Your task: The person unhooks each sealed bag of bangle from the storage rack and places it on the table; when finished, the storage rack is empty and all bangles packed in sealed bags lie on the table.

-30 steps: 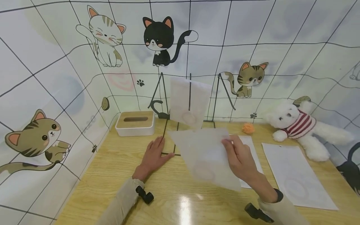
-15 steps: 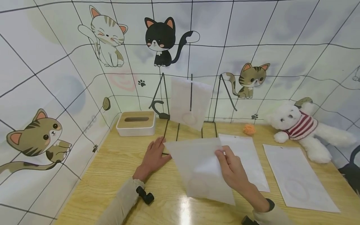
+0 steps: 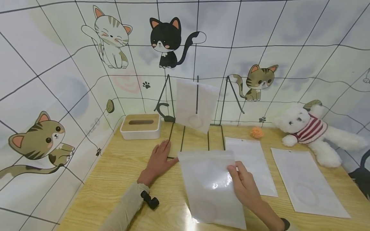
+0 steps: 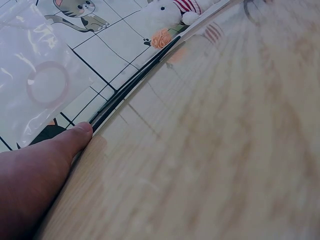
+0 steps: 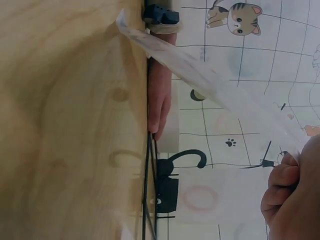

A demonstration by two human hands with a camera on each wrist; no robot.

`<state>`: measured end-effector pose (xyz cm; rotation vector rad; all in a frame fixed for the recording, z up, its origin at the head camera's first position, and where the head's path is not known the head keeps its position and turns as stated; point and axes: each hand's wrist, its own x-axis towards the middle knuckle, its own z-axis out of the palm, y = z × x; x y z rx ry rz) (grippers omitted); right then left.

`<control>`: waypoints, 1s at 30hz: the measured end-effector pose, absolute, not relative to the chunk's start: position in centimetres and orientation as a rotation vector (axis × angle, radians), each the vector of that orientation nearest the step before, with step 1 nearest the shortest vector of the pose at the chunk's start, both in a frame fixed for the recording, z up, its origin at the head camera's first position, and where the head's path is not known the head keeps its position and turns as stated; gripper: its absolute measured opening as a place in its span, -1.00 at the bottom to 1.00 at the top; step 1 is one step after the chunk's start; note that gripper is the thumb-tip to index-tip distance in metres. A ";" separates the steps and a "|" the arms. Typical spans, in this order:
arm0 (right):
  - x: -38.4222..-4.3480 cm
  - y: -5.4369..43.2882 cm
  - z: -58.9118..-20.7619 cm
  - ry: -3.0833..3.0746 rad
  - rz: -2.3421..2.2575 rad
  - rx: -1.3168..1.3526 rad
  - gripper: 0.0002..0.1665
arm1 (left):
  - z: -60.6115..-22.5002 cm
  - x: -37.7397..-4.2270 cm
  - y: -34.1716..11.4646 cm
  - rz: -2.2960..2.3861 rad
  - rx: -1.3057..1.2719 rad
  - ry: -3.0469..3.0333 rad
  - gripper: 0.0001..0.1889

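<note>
My right hand point(image 3: 247, 184) pinches the right edge of a frosted plastic zip bag point(image 3: 212, 195), between thumb and curled fingers. The bag hangs tilted above the table, a faint pink ring mark showing near its bottom. My left hand point(image 3: 157, 163) rests flat with fingers spread over the left side of a black wire rack's base point(image 3: 223, 138). In the left wrist view, the left thumb point(image 4: 75, 137) touches the wire. A similar bag point(image 3: 188, 104) hangs from the rack's middle arm. In the right wrist view, the held bag point(image 5: 200, 75) appears nearly edge-on.
Two more bags, a nearer one point(image 3: 251, 170) and a farther-right one point(image 3: 307, 183), lie flat on the wooden table point(image 3: 115, 179). A tissue box point(image 3: 140, 126) stands back left. An orange ball point(image 3: 256, 132) and a white plush bear point(image 3: 310, 128) sit back right, by the cat-print wall.
My right hand has brought the bag lower and closer to me, away from the rack, and the bag now faces me more fully. The left hand has stayed in place.
</note>
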<state>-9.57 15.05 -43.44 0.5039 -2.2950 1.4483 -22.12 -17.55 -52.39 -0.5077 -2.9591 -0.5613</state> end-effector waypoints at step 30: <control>-2.7 26.3 -48.3 -3.028 1.516 -0.504 -0.41 | -52.5 -22.1 -17.5 -0.605 -0.498 -2.970 0.01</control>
